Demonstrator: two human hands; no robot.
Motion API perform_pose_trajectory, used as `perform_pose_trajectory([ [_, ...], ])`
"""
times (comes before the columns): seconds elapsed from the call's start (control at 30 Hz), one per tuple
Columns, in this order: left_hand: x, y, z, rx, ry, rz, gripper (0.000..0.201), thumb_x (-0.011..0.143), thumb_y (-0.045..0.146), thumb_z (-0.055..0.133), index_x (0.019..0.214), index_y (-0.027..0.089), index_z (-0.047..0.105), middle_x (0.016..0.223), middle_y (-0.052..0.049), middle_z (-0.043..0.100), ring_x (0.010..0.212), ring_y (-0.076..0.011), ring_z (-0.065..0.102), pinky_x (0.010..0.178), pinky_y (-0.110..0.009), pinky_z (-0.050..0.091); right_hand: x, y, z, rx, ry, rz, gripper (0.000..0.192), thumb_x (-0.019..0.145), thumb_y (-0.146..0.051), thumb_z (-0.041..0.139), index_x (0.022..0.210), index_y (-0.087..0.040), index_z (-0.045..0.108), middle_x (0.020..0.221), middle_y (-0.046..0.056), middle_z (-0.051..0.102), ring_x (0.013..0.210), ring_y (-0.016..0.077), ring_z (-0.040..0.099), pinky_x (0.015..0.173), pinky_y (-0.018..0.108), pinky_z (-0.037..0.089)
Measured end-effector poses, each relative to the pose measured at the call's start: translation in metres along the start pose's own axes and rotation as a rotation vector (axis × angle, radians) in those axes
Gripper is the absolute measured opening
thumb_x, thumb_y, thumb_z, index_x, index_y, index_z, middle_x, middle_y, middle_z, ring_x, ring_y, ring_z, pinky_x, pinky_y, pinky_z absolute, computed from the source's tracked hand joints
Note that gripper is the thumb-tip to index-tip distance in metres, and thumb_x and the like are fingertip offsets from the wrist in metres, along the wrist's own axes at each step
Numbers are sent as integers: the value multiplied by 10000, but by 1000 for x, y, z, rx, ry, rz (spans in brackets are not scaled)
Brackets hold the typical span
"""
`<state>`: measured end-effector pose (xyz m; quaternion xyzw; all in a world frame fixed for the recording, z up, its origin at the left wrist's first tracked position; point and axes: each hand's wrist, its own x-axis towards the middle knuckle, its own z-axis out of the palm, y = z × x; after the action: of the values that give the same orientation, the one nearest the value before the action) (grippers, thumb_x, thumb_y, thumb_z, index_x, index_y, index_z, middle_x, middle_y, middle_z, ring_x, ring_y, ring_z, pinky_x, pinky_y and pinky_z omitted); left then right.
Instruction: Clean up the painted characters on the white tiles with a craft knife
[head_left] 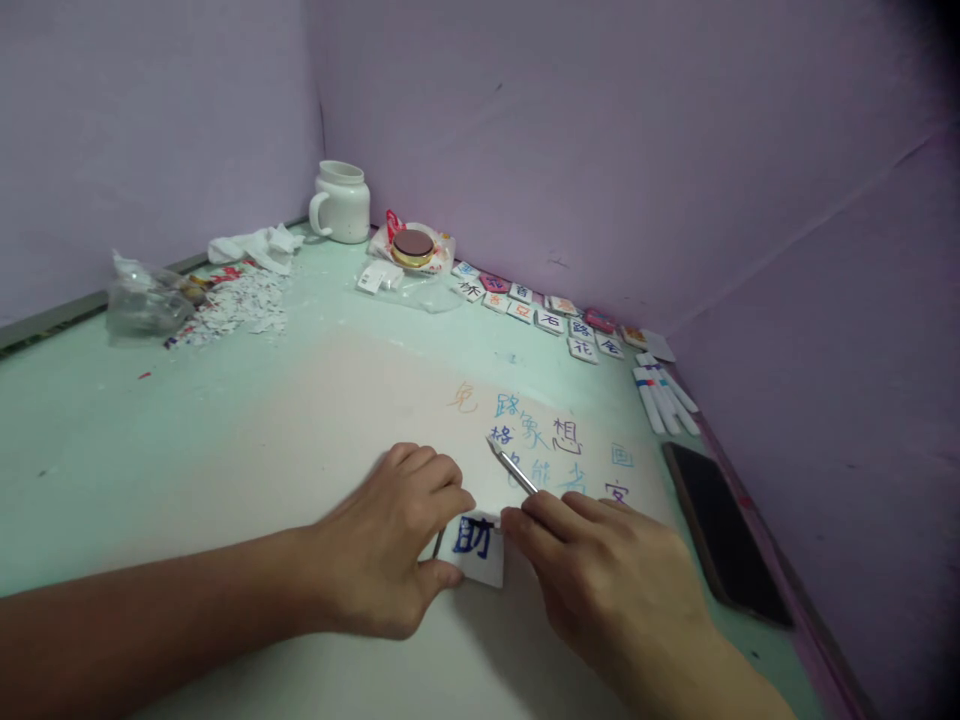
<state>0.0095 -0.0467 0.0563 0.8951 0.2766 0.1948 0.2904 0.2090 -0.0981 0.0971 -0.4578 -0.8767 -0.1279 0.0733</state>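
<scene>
Card [474, 545] pinched between both hands, left hand [390, 545] gripping it, right hand [600, 575] holding pen [514, 465]

Small white square card [474, 546], printed with one bold dark-blue character, lying flat on pale sheet near front edge of table. Left edge and lower left corner covered by fingers; right edge touched by fingertips. Slim silver-grey craft knife [512, 466], tilted, tip pointing up and left, lying above card over handwritten coloured characters; rear end hidden in grip.
</scene>
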Motion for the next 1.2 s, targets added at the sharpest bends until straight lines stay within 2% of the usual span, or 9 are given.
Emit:
perform_pose_trajectory([
  [0.13, 0, 0, 0, -9, -8, -5, 315, 651, 123, 638, 952, 183, 567, 949, -57, 514, 887, -241, 449, 825, -434, 358, 2, 4, 2, 43, -21, 12, 268, 701, -42, 491, 753, -243, 661, 602, -38, 615, 487, 137, 506, 476, 307, 224],
  [0.3, 0, -1, 2, -11, 2, -1, 330, 647, 114, 640, 963, 184, 579, 941, -59, 515, 881, -240, 453, 823, -438, 364, 1, 7, 5, 122, -37, 36, 226, 820, -128, 472, 771, -228, 668, 613, -23, 613, 489, 122, 527, 469, 295, 224],
  [0.43, 0, -2, 4, -13, 24, 14, 319, 635, 106, 646, 940, 175, 583, 949, -64, 523, 887, -244, 468, 827, -440, 379, -4, 5, 8, 166, -62, 99, 253, 862, -162, 436, 787, -230, 668, 629, -15, 613, 489, 115, 534, 461, 290, 207],
  [0.77, 0, -4, 5, -10, 37, 16, 310, 653, 129, 648, 955, 187, 603, 949, -67, 532, 886, -246, 471, 829, -436, 400, -11, 6, 20, 379, -68, 232, 262, 890, -216, 446, 870, -245, 706, 661, -22, 628, 493, 87, 549, 458, 252, 256],
  [0.93, 1, -2, 1, -28, 5, 23, 299, 675, 122, 625, 967, 176, 603, 937, -67, 524, 876, -240, 467, 823, -439, 388, -5, 13, 14, 273, -48, 103, 250, 883, -174, 456, 870, -240, 696, 653, -21, 626, 549, 109, 561, 484, 271, 249],
  [1.03, 2, -1, -1, -32, -12, 17, 300, 685, 132, 614, 977, 199, 601, 924, -58, 519, 867, -238, 464, 813, -428, 385, 1, 14, 7, 173, -64, 27, 225, 861, -158, 477, 840, -238, 687, 636, -24, 614, 515, 117, 527, 483, 291, 226],
  [1.2, 2, -2, 0, -28, -8, 17, 320, 675, 134, 624, 987, 199, 599, 930, -57, 515, 882, -238, 464, 823, -416, 385, 2, 11, 6, 107, -79, 13, 202, 789, -112, 503, 777, -230, 667, 631, -26, 603, 483, 123, 493, 478, 305, 204],
])
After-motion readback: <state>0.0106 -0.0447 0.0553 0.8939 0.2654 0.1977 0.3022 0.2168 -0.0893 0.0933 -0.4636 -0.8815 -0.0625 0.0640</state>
